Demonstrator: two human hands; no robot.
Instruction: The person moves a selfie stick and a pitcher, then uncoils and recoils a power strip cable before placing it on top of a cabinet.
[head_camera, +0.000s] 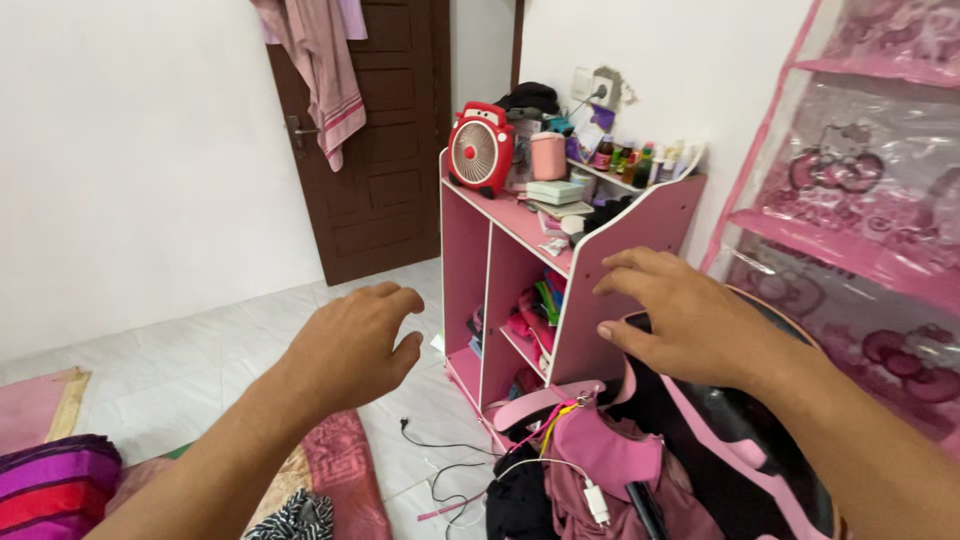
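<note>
Left hand (352, 345): fingers loosely curled, holding nothing, over floor.
Right hand (690, 318): fingers spread, empty, just above pink-black backpack (700, 440).
Pink shelf unit (640, 235): beyond fingertips.

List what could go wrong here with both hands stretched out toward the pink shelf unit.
1. The right hand hovers by the pink shelf unit, whose top is crowded with small bottles and a red fan; a bump might topple them.
2. Loose cables trail on the floor under the open left hand and could snag.
3. The pink and black bag leans against the unit and may slide.
</note>
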